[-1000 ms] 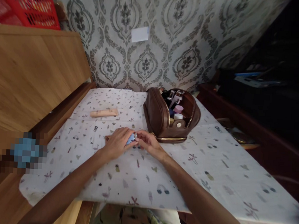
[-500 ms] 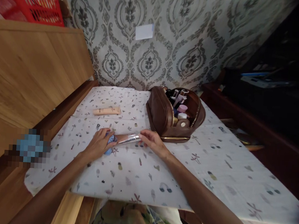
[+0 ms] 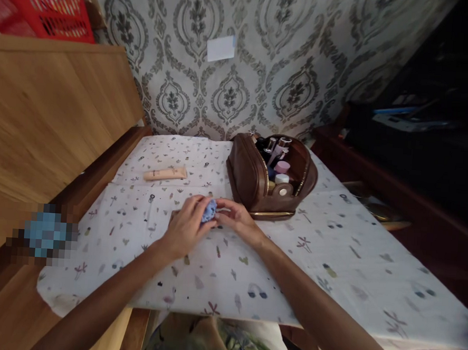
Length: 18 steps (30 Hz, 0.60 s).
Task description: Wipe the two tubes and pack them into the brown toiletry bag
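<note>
My left hand [image 3: 187, 225] is closed around a crumpled blue cloth [image 3: 209, 210] and presses it on a slim silver-capped tube. The tube is almost wholly hidden behind the fingers and the cloth. At its right end, the fingertips of my right hand [image 3: 239, 222] pinch the capped part, close against the cloth. Beyond the hands, a peach squeeze tube [image 3: 165, 174] lies flat on the patterned cloth. To the right stands an unzipped brown cosmetic bag [image 3: 246, 168], holding several bottles and jars, among them a jar with a pink lid [image 3: 282, 167].
A white printed cloth [image 3: 310, 285] covers the table. Wooden furniture [image 3: 64, 91] borders it on the left, with a red basket [image 3: 54, 5] on top. Patterned wallpaper [image 3: 231, 95] rises behind. Dark furniture [image 3: 424, 239] stands along the right side.
My left hand has slid the blue cloth rightward along the tube, from its left end to the capped end. My right hand stays near the cap. The view has shifted slightly.
</note>
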Each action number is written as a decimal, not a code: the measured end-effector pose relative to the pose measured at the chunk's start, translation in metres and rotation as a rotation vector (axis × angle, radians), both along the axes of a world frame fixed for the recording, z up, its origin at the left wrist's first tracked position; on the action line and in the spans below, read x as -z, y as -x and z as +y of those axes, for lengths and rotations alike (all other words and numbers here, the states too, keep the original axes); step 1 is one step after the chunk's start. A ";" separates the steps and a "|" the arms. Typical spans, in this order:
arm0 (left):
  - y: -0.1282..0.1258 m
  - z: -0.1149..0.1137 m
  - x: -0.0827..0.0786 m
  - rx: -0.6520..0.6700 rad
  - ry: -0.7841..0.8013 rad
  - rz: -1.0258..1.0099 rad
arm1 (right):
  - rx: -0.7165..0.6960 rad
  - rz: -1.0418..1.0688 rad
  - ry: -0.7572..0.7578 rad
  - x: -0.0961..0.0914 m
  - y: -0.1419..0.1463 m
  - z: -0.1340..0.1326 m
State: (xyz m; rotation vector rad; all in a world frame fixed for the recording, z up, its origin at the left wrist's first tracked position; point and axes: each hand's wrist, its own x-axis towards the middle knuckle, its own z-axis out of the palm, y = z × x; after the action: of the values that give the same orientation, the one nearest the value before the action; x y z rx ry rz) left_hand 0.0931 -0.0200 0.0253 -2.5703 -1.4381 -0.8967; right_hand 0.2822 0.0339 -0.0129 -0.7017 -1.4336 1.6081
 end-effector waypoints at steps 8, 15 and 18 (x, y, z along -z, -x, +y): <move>0.022 0.003 0.029 0.036 -0.117 0.230 | -0.041 -0.029 0.011 0.006 0.000 0.001; 0.083 -0.012 0.039 -0.059 0.085 0.210 | -0.004 -0.042 -0.001 0.005 -0.002 0.003; 0.097 -0.016 0.035 -0.075 0.147 0.164 | -0.015 -0.033 0.012 0.004 -0.003 0.003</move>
State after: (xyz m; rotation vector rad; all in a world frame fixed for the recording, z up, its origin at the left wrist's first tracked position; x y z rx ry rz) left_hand -0.0036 -0.0356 -0.0097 -2.6000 -1.5944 -0.5761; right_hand 0.2848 0.0372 -0.0173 -0.7294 -1.4572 1.6246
